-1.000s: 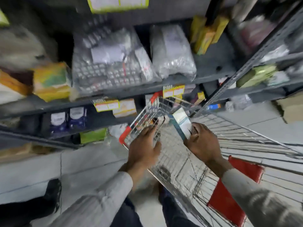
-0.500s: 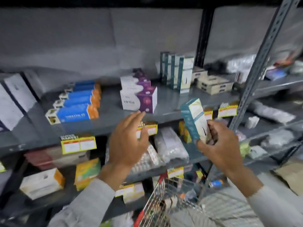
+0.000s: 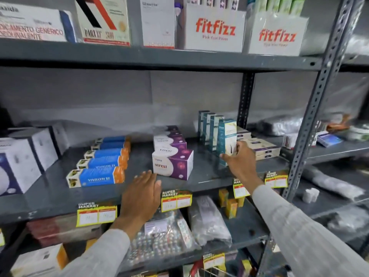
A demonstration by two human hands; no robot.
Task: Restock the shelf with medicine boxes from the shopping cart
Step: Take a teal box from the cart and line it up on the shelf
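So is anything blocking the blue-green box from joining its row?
Nothing visible. The right hand holds the teal box upright at the front of the row of matching teal boxes; the shelf in front is bare.

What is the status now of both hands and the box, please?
Right hand gripping tall teal-and-white cardboard box, upright at front of matching teal row. Left hand open, empty, at grey metal shelf edge. Nothing blocking.
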